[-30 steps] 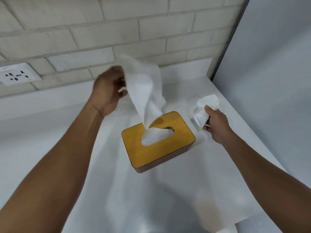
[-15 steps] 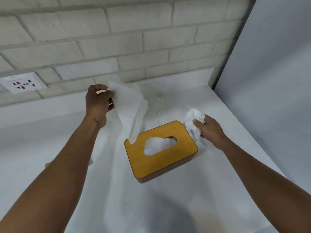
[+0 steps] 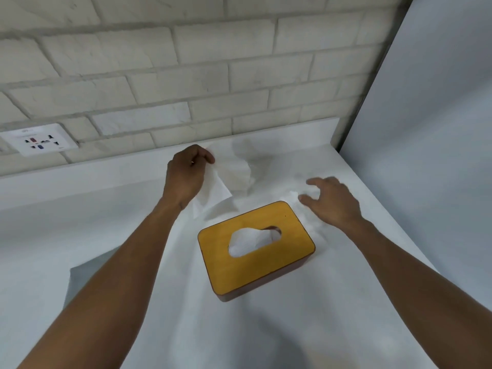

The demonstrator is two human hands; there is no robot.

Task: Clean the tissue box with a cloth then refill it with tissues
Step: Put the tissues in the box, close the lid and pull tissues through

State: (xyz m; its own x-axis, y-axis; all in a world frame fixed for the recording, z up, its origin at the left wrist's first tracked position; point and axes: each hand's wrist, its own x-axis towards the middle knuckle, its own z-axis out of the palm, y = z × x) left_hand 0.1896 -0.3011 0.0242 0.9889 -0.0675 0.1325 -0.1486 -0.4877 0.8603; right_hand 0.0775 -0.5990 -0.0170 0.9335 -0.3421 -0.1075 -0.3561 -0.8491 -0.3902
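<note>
The tissue box (image 3: 255,265) has a yellow wooden lid and dark brown sides, and stands on the white counter. White tissues (image 3: 247,242) show through its oval slot. My left hand (image 3: 186,177) is behind the box to the left, pinching a white tissue (image 3: 215,193) that hangs down to the counter. My right hand (image 3: 332,201) hovers behind the box's right corner with fingers spread, just above a crumpled white tissue (image 3: 292,195) lying on the counter.
A white sheet (image 3: 186,315) covers the counter under the box. A clear plastic wrapper (image 3: 253,158) lies near the back ledge. A brick wall with a socket plate (image 3: 40,139) stands behind, and a grey panel (image 3: 426,129) closes off the right side.
My left hand pulled the tissue free of the box and lowered it to the counter behind. My right hand let go of its crumpled tissue and opened.
</note>
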